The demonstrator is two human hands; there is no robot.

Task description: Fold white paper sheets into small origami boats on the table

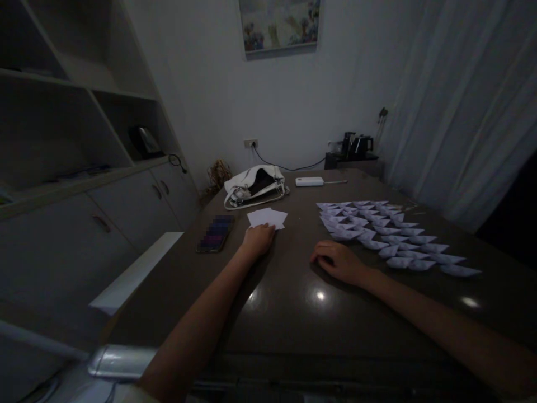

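Left hand palm-down at white papers, right hand in loose curl

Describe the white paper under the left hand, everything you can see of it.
The white paper looks plain and thin, with several angular corners fanning out as if pieces overlap; the exact count can't be made out. It lies roughly flat on the dark, glossy table, between the viewer and the pale bag, to the right of the phone. The left hand covers its near edge, so that part is hidden.
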